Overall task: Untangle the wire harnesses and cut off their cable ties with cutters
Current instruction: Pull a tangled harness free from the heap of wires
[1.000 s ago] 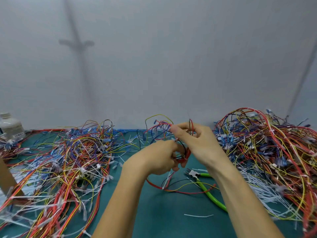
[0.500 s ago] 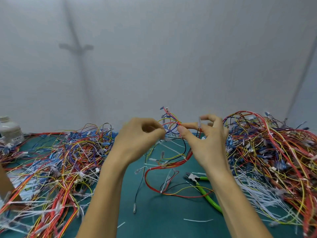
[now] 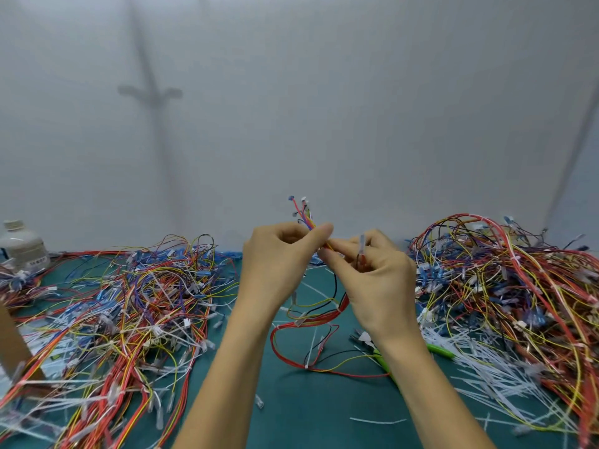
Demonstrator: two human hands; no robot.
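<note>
Both hands are raised above the green mat with one wire harness [image 3: 311,322] between them. My left hand [image 3: 278,257] pinches a bundle of its wires, whose connector ends stick up above the fingers. My right hand [image 3: 372,273] pinches the same harness just to the right, with a white cable tie standing up between its fingers. Red, yellow and black loops of the harness hang down to the mat. The green-handled cutters [image 3: 382,354] lie on the mat under my right forearm, partly hidden.
A big tangle of harnesses [image 3: 129,306] covers the mat's left side and another heap [image 3: 505,286] fills the right. Cut white ties [image 3: 479,377] litter the right front. A white bottle [image 3: 22,247] stands far left, by a cardboard edge [image 3: 13,345].
Both hands have lifted the harness off the mat and come together near each other; the connector ends now stick up above my left hand. The cutters have not moved.
</note>
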